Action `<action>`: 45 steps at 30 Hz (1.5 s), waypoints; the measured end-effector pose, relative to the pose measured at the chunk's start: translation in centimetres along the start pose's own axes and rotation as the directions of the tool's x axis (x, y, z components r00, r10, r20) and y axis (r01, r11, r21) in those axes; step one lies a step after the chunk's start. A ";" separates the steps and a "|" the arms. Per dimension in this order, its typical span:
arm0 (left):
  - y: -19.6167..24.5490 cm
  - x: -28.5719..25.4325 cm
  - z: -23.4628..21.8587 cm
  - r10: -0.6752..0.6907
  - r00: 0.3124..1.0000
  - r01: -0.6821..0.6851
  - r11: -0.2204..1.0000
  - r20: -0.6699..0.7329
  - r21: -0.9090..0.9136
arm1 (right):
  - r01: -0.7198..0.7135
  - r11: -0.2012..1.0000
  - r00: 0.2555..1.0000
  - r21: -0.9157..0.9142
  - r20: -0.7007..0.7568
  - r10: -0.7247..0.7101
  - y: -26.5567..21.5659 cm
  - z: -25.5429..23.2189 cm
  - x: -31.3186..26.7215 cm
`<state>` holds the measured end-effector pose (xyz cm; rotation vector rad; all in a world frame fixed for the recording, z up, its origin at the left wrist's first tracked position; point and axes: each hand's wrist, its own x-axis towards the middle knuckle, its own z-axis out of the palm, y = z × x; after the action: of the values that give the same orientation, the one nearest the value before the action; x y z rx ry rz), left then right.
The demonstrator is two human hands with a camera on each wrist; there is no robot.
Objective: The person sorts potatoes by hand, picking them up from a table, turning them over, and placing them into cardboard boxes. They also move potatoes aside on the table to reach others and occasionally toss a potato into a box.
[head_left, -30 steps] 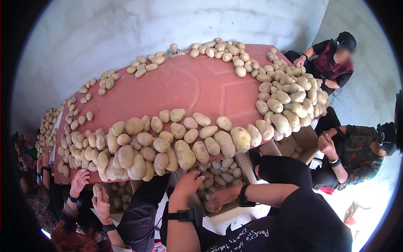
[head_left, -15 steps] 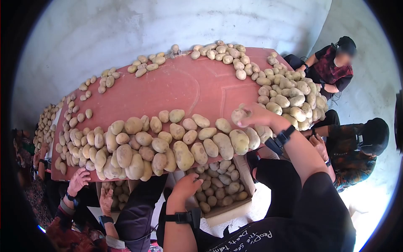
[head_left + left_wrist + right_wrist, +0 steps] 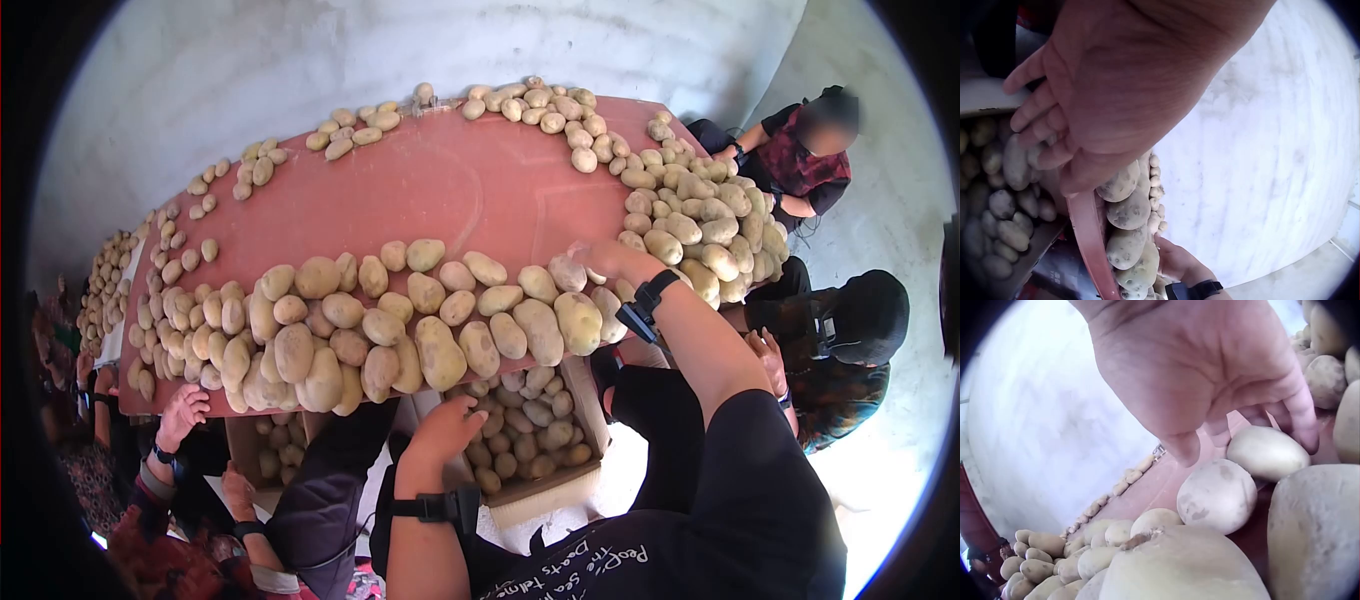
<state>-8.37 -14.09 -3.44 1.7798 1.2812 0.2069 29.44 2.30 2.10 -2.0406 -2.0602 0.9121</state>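
In the head view my right hand [image 3: 620,262] is over the front row of potatoes on the red table. A round potato [image 3: 567,273] sits right at its fingertips. The right wrist view has this hand palm down, thumb and fingers spread. Below it are a blotched round potato [image 3: 1217,496] and a smooth oval potato [image 3: 1267,454], both on the table, with the fingers beside the oval one. My left hand [image 3: 448,430] hovers at the table's front edge above a cardboard box, fingers loose and nothing held; its thumb is close to the red rim [image 3: 1088,231].
Potatoes are heaped along the front of the red table [image 3: 400,195] and at its right end [image 3: 700,215]. The cardboard box [image 3: 545,490] below holds more potatoes. Other people sit at the left and right, one with a hand [image 3: 182,415] near the table edge.
My right hand rose from the box with a potato, carried it over the table's front row and now has let it down there. The left hand has stayed by the edge.
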 end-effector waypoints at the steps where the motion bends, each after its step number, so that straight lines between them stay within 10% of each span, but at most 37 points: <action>1: -0.2 0.0 0.1 0.023 1.000 -0.023 1.000 -0.014 0.006 | -0.036 0.999 0.999 -0.023 0.033 0.036 -1.4 -0.7 -1.1; 8: 0.5 -0.6 -0.8 -0.046 0.998 0.046 0.999 -0.035 -0.003 | -0.218 0.968 0.973 -0.127 0.042 0.225 -8.1 -3.2 -6.0; 9: 0.7 -0.7 -1.0 -0.060 0.997 0.060 0.998 -0.038 -0.005 | 0.081 0.984 0.970 -0.160 -0.213 -0.115 -7.1 -1.9 -6.2; 10: 0.9 -0.9 -1.2 -0.075 0.996 0.075 0.997 -0.040 -0.008 | 0.352 0.899 0.792 -0.259 -0.429 -0.434 -7.8 -0.7 -7.4; 13: 0.5 -1.3 -1.2 -0.112 0.993 0.112 0.994 -0.039 -0.002 | 0.494 0.844 0.869 0.206 -0.110 -0.482 -12.1 1.9 -13.7; 15: 0.3 -1.1 -1.5 -0.127 0.991 0.127 0.992 -0.045 -0.003 | 0.499 0.776 0.763 0.385 0.230 -0.604 -12.6 5.6 -15.3; 18: -0.3 -0.7 -1.3 -0.102 0.991 0.101 0.995 -0.082 -0.013 | 0.340 0.904 0.619 0.258 0.662 -0.422 -9.0 16.8 -13.5; 23: 0.2 -1.1 -1.1 -0.098 0.989 0.102 0.994 -0.111 0.028 | 0.196 0.980 0.924 0.025 0.329 -0.193 -6.7 31.5 -9.8; 28: 0.3 -0.8 -1.5 -0.090 0.993 0.092 0.995 -0.083 0.027 | -0.184 0.963 0.895 0.197 0.438 0.082 -6.9 40.5 -6.7; 39: 0.9 -0.8 -1.5 -0.078 0.993 0.078 0.997 -0.083 0.001 | -0.132 0.981 0.934 0.141 0.349 0.076 -7.6 33.9 -8.3; 42: 0.7 -1.0 -1.3 -0.058 0.995 0.058 0.998 -0.085 -0.002 | 0.141 0.947 0.745 0.287 0.599 -0.293 -5.8 30.6 -8.8; 45: 0.9 -1.2 -1.4 -0.082 0.994 0.083 0.997 -0.073 0.007 | 0.328 0.823 0.667 0.464 0.504 -0.549 -6.7 21.7 -14.1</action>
<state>-9.12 -14.38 -1.52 1.7376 1.4068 0.2201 14.66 -17.68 -7.73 -1.0278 -2.2988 1.8409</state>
